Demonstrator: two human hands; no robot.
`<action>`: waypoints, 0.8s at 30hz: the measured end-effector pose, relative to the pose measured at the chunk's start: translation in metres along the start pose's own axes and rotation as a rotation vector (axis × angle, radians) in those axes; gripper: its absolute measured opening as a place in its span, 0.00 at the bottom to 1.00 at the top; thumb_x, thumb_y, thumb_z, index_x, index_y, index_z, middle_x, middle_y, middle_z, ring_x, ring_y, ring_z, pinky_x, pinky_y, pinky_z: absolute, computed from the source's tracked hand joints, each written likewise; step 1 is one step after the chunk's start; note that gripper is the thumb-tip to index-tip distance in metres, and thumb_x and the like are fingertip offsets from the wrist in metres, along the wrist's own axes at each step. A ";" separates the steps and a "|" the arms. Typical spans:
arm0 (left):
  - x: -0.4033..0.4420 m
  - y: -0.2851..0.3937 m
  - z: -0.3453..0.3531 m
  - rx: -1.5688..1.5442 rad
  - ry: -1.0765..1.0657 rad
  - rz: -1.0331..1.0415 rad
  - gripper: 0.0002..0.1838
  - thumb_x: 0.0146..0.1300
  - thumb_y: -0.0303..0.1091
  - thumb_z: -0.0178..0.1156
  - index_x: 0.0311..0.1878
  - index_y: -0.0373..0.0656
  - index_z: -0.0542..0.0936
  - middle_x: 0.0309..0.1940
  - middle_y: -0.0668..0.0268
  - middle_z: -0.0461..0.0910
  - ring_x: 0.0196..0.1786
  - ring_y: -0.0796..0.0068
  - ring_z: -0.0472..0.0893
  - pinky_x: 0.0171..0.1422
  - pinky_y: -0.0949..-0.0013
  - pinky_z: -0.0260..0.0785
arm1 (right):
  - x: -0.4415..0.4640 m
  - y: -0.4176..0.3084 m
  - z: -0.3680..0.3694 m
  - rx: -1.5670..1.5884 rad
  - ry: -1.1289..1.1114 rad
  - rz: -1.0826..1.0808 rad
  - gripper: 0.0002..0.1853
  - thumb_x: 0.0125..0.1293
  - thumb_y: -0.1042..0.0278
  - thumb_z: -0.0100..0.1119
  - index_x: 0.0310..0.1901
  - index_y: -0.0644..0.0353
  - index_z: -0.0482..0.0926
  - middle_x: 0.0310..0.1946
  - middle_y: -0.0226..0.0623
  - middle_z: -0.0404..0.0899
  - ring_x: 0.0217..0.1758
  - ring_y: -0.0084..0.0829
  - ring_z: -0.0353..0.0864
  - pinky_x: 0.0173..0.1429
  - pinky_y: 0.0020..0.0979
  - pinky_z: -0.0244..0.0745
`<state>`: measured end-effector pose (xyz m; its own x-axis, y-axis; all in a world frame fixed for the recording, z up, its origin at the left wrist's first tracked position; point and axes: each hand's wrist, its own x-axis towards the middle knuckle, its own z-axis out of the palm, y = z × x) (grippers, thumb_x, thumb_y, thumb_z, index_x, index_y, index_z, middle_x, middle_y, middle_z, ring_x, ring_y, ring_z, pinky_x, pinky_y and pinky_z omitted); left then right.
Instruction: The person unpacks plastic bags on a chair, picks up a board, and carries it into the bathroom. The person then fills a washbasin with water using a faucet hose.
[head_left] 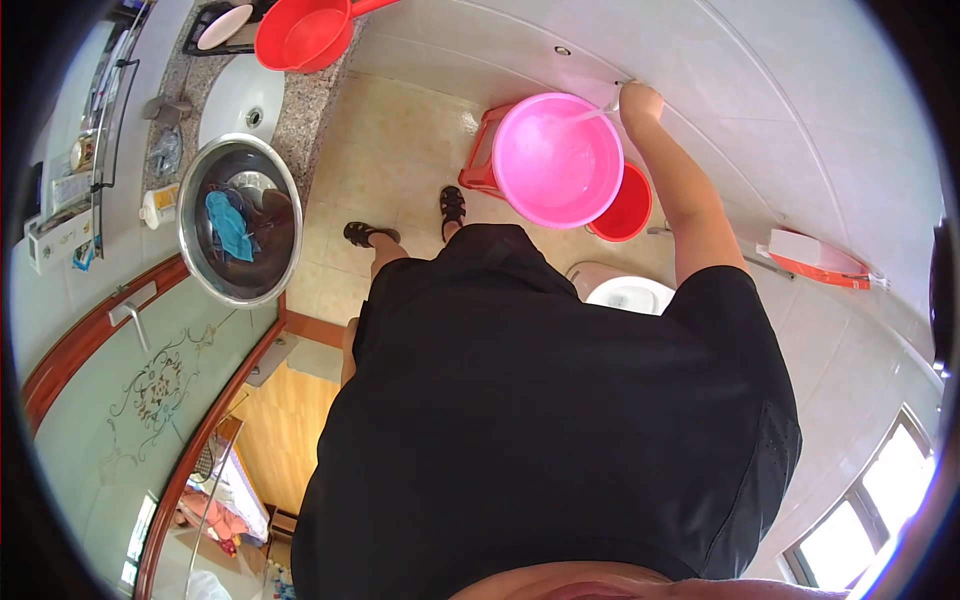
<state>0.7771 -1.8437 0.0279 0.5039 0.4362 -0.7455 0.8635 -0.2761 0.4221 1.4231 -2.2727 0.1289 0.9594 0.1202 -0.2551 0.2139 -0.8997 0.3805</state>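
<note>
My right hand [640, 103] reaches out to the tiled wall, its fingers closed around a tap. From the tap, a stream of water [585, 118] runs into a pink basin [607, 205]. The basin rests on a red plastic stool [482, 155] and holds some water. Beside and partly under the basin stands a red bucket [632, 208]. Of my left side, only a sliver of skin [349, 350] shows by my black clothing; the fingers are hidden.
On the granite counter [325, 110] at left, a steel basin [188, 240] holds a blue cloth [229, 226] and dark cloth near the sink [225, 105]. A red dipper [303, 35] lies beyond. A toilet [630, 293] is at right, a glass door [150, 400] at lower left.
</note>
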 end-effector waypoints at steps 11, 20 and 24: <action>0.002 0.001 -0.005 0.009 -0.001 0.003 0.15 0.68 0.39 0.52 0.40 0.34 0.78 0.32 0.53 0.80 0.36 0.62 0.80 0.43 0.62 0.71 | -0.005 0.000 -0.008 0.024 -0.009 -0.020 0.11 0.65 0.70 0.53 0.45 0.64 0.80 0.41 0.45 0.85 0.46 0.42 0.86 0.47 0.38 0.80; 0.002 0.001 -0.005 0.006 0.008 0.004 0.15 0.67 0.39 0.52 0.41 0.34 0.78 0.33 0.53 0.81 0.38 0.61 0.80 0.45 0.62 0.71 | -0.006 -0.004 -0.012 -0.012 -0.049 0.008 0.11 0.64 0.69 0.56 0.46 0.60 0.82 0.44 0.40 0.85 0.48 0.38 0.86 0.45 0.37 0.81; 0.000 0.001 -0.004 0.005 0.010 0.000 0.15 0.67 0.39 0.52 0.42 0.34 0.78 0.34 0.52 0.81 0.39 0.61 0.80 0.45 0.62 0.71 | -0.004 -0.004 -0.009 -0.036 -0.067 0.003 0.12 0.63 0.67 0.58 0.47 0.59 0.83 0.47 0.38 0.84 0.48 0.37 0.86 0.41 0.39 0.83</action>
<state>0.7784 -1.8408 0.0307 0.5041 0.4444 -0.7405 0.8634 -0.2802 0.4196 1.4202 -2.2654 0.1361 0.9460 0.0882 -0.3120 0.2187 -0.8840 0.4132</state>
